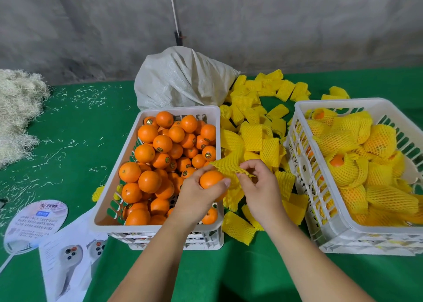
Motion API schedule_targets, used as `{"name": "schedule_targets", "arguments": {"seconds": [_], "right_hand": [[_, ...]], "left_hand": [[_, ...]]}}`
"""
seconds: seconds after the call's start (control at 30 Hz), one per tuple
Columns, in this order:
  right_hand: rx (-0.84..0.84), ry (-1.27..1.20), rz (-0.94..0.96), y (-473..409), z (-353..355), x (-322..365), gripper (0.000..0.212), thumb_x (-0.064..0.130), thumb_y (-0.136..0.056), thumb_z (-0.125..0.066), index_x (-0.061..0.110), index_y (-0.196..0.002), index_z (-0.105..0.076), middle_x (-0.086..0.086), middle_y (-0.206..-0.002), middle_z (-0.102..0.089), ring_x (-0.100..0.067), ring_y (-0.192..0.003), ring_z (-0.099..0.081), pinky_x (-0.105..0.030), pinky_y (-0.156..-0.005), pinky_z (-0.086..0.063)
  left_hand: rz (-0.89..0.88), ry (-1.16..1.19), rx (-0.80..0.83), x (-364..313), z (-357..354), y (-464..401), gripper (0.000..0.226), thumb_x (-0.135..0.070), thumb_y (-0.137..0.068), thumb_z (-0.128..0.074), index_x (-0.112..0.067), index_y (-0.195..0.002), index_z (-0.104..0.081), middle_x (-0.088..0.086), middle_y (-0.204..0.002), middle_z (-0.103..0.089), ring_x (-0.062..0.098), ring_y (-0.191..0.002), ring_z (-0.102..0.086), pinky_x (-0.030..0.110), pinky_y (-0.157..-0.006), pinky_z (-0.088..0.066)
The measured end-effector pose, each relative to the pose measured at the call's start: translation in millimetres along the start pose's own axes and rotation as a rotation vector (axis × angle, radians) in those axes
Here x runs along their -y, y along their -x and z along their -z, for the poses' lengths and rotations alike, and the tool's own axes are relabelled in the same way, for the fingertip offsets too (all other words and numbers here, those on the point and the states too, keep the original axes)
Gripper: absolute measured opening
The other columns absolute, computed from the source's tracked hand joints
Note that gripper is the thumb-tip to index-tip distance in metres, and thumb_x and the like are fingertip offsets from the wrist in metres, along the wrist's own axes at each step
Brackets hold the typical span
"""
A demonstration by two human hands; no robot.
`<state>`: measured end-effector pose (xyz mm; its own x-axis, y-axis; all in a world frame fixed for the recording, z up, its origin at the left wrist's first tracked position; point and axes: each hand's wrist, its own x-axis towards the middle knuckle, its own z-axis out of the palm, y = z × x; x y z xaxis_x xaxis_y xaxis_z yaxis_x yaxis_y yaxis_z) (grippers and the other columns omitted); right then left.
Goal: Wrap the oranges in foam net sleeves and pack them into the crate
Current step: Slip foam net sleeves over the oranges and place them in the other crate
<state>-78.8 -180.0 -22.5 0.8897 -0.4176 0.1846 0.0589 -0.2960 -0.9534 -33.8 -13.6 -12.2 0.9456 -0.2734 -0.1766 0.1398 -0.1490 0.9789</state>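
Head view, looking down on a green tabletop set against a grey wall. Two white plastic crates stand on it. At near left, the left crate is heaped with bare oranges. At right, well apart from it, the right crate holds wrapped oranges in yellow netting and is partly filled. Between the crates, running to the far side, lies a loose pile of yellow foam net sleeves. A white woven sack slumps behind the left crate, pale shredded fibre is heaped at far left, and a printed hand fan with leaflets lies at near left.

Over the near right corner of the left crate, the left hand curls its fingers and thumb around one orange. Just beside it, the right hand pinches one sleeve between thumb and fingertips, the net spread flat and touching the fruit.

The step in hand appears to be wrapping: the sleeve is not yet over the orange. The next move likely calls for opening the sleeve's mouth and drawing it over the fruit before carrying it to the right crate.
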Motion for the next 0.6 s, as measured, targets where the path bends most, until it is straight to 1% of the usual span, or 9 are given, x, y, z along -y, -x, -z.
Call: {"name": "schedule_targets", "arguments": {"seconds": [0.07, 0.2, 0.27, 0.33, 0.37, 0.43, 0.5, 0.57, 0.6], "right_hand": [[0.018, -0.036, 0.04, 7.0, -1.2, 3.3, 0.02, 0.015, -0.099, -0.067, 0.035, -0.103, -0.063, 0.02, -0.1, -0.068, -0.003, -0.097, -0.065, -0.016, -0.075, -0.051], [0.021, 0.019, 0.154, 20.7, -6.8, 1.9, 0.019, 0.015, -0.099, -0.066, 0.031, -0.108, -0.067, 0.026, -0.107, -0.068, 0.0, -0.106, -0.065, -0.013, -0.084, -0.051], [0.021, 0.129, 0.274, 25.4, -8.8, -0.1, 0.022, 0.006, -0.096, -0.065, 0.021, -0.111, -0.069, 0.019, -0.115, -0.066, -0.002, -0.113, -0.061, -0.01, -0.092, -0.046], [0.009, 0.224, 0.393, 28.3, -10.7, -2.4, 0.024, -0.001, -0.091, -0.064, 0.014, -0.11, -0.069, 0.006, -0.116, -0.067, -0.011, -0.114, -0.061, -0.009, -0.096, -0.044], [-0.005, 0.25, 0.434, 29.1, -11.1, -2.7, 0.022, 0.001, -0.091, -0.062, 0.012, -0.109, -0.069, 0.002, -0.115, -0.067, -0.014, -0.112, -0.061, -0.012, -0.096, -0.045], [-0.027, 0.267, 0.495, 29.6, -12.0, -1.6, 0.021, 0.008, -0.093, -0.056, 0.01, -0.108, -0.07, -0.001, -0.112, -0.068, -0.018, -0.109, -0.063, -0.021, -0.094, -0.05], [-0.007, 0.293, 0.576, 30.5, -15.1, -0.7, 0.021, 0.012, -0.094, -0.056, 0.01, -0.108, -0.072, -0.002, -0.109, -0.07, -0.019, -0.105, -0.063, -0.025, -0.092, -0.051], [0.031, 0.341, 0.649, 33.9, -20.6, -1.1, 0.02, 0.013, -0.095, -0.058, 0.01, -0.109, -0.072, -0.002, -0.108, -0.07, -0.018, -0.104, -0.061, -0.026, -0.091, -0.051], [0.04, 0.357, 0.657, 35.4, -22.8, -2.1, 0.02, 0.013, -0.095, -0.058, 0.011, -0.11, -0.072, -0.002, -0.109, -0.069, -0.018, -0.104, -0.059, -0.026, -0.091, -0.051]], "left_hand": [[-0.024, -0.006, -0.103, 5.5, -7.9, -3.9, 0.074, -0.054, -0.071, -0.089, -0.029, -0.135, -0.061, -0.003, -0.116, -0.074, 0.01, -0.095, -0.075, 0.021, -0.074, -0.058], [-0.078, 0.143, -0.228, 13.2, -16.5, -3.5, 0.054, -0.017, -0.089, -0.084, -0.033, -0.13, -0.054, -0.006, -0.11, -0.073, 0.007, -0.096, -0.073, 0.02, -0.073, -0.057], [-0.032, 0.227, -0.234, 13.1, -19.7, -0.2, 0.072, -0.021, -0.086, -0.085, -0.037, -0.141, -0.042, -0.004, -0.127, -0.066, 0.005, -0.107, -0.071, 0.03, -0.089, -0.059], [0.03, 0.4, -0.18, 9.8, -24.3, 2.9, 0.092, -0.024, -0.081, -0.083, -0.046, -0.152, -0.028, 0.002, -0.142, -0.06, 0.019, -0.123, -0.068, 0.044, -0.105, -0.056], [0.039, 0.531, -0.149, 6.8, -27.1, 3.7, 0.093, -0.019, -0.083, -0.081, -0.046, -0.154, -0.026, 0.006, -0.143, -0.062, 0.024, -0.124, -0.069, 0.045, -0.104, -0.057], [0.011, 0.749, -0.09, -1.1, -31.9, 5.4, 0.075, -0.005, -0.096, -0.07, -0.03, -0.157, -0.034, 0.018, -0.138, -0.065, 0.03, -0.121, -0.07, 0.044, -0.099, -0.06], [0.021, 0.834, -0.051, -10.8, -34.0, 7.2, 0.047, -0.007, -0.101, -0.058, -0.011, -0.146, -0.045, 0.025, -0.123, -0.066, 0.036, -0.109, -0.069, 0.045, -0.094, -0.061], [0.108, 0.917, -0.042, -14.7, -34.1, 8.7, 0.039, -0.022, -0.092, -0.062, -0.018, -0.127, -0.047, 0.014, -0.095, -0.06, 0.026, -0.086, -0.065, 0.039, -0.081, -0.059], [0.141, 0.936, -0.005, -15.3, -35.4, 10.2, 0.036, -0.028, -0.09, -0.061, -0.018, -0.122, -0.047, 0.008, -0.091, -0.057, 0.022, -0.082, -0.061, 0.038, -0.081, -0.057]]}}
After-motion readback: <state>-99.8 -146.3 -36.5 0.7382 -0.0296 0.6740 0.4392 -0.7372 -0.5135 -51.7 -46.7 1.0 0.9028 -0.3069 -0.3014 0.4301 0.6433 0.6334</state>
